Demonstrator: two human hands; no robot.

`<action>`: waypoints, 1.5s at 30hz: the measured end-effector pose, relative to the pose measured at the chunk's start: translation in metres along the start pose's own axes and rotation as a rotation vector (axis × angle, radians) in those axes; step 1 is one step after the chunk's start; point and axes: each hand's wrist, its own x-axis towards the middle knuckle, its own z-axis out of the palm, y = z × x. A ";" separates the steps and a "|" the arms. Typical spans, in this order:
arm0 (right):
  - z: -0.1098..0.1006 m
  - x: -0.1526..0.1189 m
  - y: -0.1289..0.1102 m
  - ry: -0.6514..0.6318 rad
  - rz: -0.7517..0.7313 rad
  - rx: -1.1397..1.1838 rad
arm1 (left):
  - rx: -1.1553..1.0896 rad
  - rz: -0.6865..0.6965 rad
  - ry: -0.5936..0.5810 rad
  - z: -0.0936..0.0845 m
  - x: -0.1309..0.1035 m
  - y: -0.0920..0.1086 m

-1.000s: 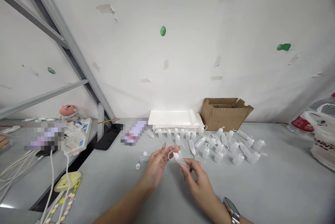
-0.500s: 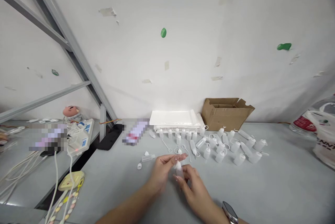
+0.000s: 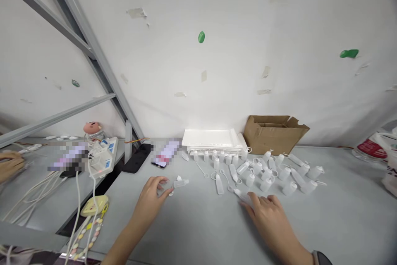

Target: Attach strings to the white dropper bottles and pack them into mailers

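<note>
My right hand [image 3: 271, 217] has its thumb and index finger clamped on a translucent squeeze bottle [image 3: 241, 194], low over the grey table [image 3: 201, 227] in front of me, its white nozzle pointing left and its base hidden behind my fingers; I cannot tell whether it touches the tabletop. My left hand [image 3: 151, 194] is well apart from it, thumb and index finger parted, their tips near a small white cap [image 3: 171, 193] and a small clear bottle [image 3: 181, 183] that lies on its side; whether my thumb touches the cap I can't make out. Between my hands, a little farther from me, another bottle [image 3: 219, 185] lies flat with its nozzle toward the wall. Past my right hand is a loose group of white-capped bottles [image 3: 289, 188], some upright and some lying down, in front of an open cardboard box [image 3: 269, 140]. Left of the box sits a stack of flat white packets [image 3: 214, 143], with a lit phone [image 3: 169, 152] beside it. I wear a dark watch [image 3: 322, 258] on my right wrist.
</note>
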 end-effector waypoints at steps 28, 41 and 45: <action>-0.004 0.049 -0.048 -0.213 0.556 1.267 | -0.250 0.334 -0.406 0.065 0.000 0.093; -0.006 0.045 -0.042 -0.129 0.666 1.504 | -0.091 0.305 -0.366 0.094 0.040 0.063; -0.005 0.045 -0.044 -0.204 0.764 1.623 | -0.090 0.321 -0.373 0.089 0.034 0.062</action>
